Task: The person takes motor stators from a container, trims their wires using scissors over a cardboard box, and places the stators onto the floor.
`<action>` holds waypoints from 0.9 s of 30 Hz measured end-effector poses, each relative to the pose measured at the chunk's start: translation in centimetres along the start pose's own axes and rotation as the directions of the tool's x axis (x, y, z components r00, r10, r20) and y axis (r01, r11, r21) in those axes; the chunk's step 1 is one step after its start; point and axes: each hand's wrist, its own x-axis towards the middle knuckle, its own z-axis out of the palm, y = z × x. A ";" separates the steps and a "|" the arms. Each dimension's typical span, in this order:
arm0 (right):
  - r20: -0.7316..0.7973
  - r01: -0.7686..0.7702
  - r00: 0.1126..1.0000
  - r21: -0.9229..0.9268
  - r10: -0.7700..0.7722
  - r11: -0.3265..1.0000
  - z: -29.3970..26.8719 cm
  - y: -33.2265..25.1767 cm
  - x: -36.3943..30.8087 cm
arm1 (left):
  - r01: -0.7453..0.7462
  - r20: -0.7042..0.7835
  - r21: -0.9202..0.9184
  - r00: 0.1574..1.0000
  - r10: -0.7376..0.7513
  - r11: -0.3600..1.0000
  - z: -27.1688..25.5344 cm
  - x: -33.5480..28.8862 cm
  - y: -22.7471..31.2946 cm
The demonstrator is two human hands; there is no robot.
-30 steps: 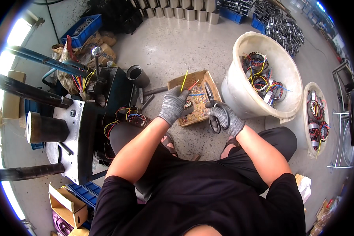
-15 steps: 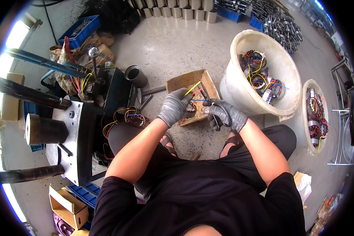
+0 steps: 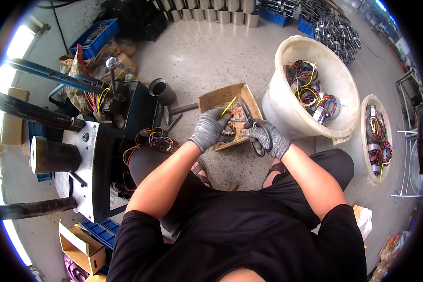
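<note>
My left hand (image 3: 207, 128), in a grey knit glove, is closed around the wires of a stator (image 3: 228, 133). A yellow wire (image 3: 229, 106) sticks up past its fingertips, with red and blue wire ends beside it. The stator hangs under the fingers, partly hidden by the glove. In my right hand (image 3: 276, 140), gloved the same way, is a pair of black-handled scissors (image 3: 245, 110), its blades pointing up and left near the wires. Both hands are over the near side of a cardboard box (image 3: 221, 95), which has small coloured wire scraps on its bottom.
A large white tub (image 3: 286, 101) full of stators stands right of the box, with a second tub (image 3: 364, 155) beyond. On the left is a machine with a metal plate (image 3: 91, 164). Another stator (image 3: 162, 144) lies by my left knee, near a dark metal cylinder (image 3: 162, 91).
My right hand has shifted slightly left and its fingers have drawn in. The scissor handles are closer together than before. My left hand has barely moved.
</note>
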 end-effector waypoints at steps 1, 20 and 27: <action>-0.082 0.008 0.997 0.007 -0.008 1.000 0.2 0.0 0.2 | -0.025 -0.011 0.032 1.000 0.025 0.999 -0.1 0.1 -0.2; -0.094 0.021 0.995 -0.134 -0.034 0.991 -0.9 -1.1 -0.5 | -0.087 0.184 0.402 0.983 0.013 0.912 -0.3 -0.2 -0.3; 0.055 -0.197 0.980 0.335 0.190 0.921 -1.3 -0.7 -0.6 | -0.090 0.084 0.165 0.993 0.077 0.982 -0.5 0.1 -0.3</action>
